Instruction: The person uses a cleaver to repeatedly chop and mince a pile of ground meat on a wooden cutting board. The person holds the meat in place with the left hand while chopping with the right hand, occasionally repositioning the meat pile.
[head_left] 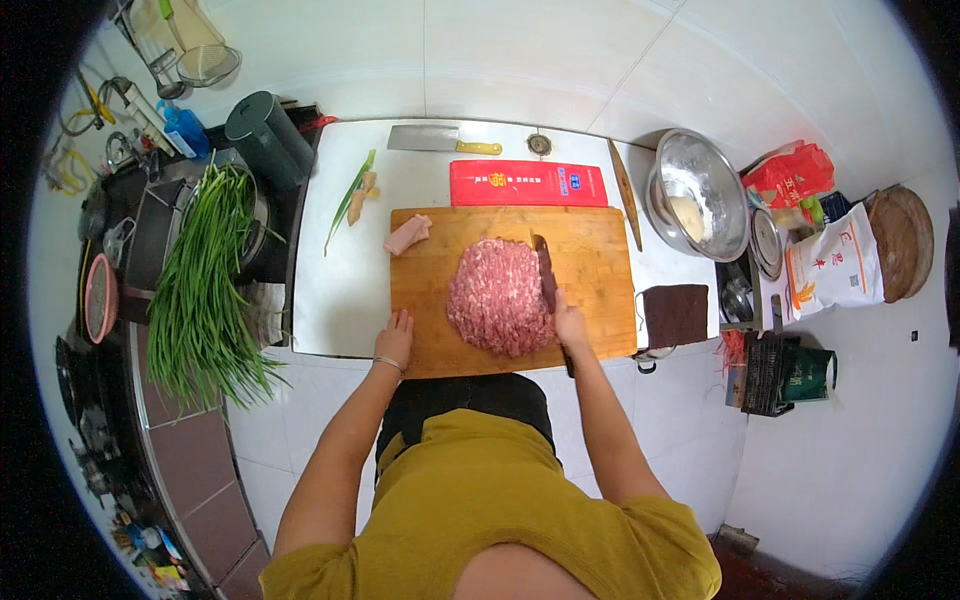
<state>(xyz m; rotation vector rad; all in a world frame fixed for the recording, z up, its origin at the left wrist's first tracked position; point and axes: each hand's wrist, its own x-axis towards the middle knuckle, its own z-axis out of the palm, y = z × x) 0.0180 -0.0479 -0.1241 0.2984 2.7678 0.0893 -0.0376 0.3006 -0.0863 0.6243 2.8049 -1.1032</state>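
Note:
A mound of minced meat [497, 297] covers the middle of a wooden cutting board [600, 260]. My right hand [570, 324] is closed round the dark handle of a kitchen knife [545, 270], whose blade lies along the mound's right side. At the board's left edge, my left hand [395, 340] rests with its fingers stretched out over the wood, holding nothing. A pale pink piece of meat [407, 234] lies at the board's far left corner, apart from the mince.
Behind the board lie a red packet [527, 183] and a cleaver [425, 138]; a rolling pin [625, 195] is at the right. Spring onion [349, 203] and ginger [363, 197] sit left. A steel bowl [730, 175] holds dough [687, 217]. Green chives [200, 300] overhang the left counter.

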